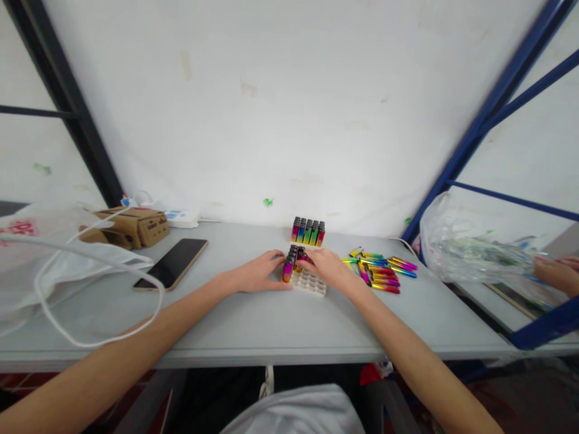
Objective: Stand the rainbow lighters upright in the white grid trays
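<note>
Centre of frame: a pale slotted tray [312,291] lay on the grey table [244,325], both hands at work on it. Standing lighters [288,270], dark tops up, filled a row along its left side.

Left hand [261,274]: curved about the tray's left end, thumb along the near corner, fingers behind the row. Whether it pressed or merely rested there could not be told.

Right hand [329,265]: reached over the tray from the right; fingertips appeared to pinch an upright lighter [299,257] beside the filled row. The contact was partly hidden by the fingers.

Progress, as judged: the tray was in an early state. The left portion was occupied, while most visible slots at centre and right were bare. Just above it in the frame, a rear block of lighters [308,231] stood upright in close ranks and looked complete. Loose lighters [384,274] lay in a scattered pile right of centre, unsorted; count uncertain, several overlapping.

Surroundings: dark-screened phone [176,263] left of centre; opened cardboard box [152,229] farther left; clear plastic bag [465,241] at right, with another person's hand [554,274] at the frame edge.
</note>
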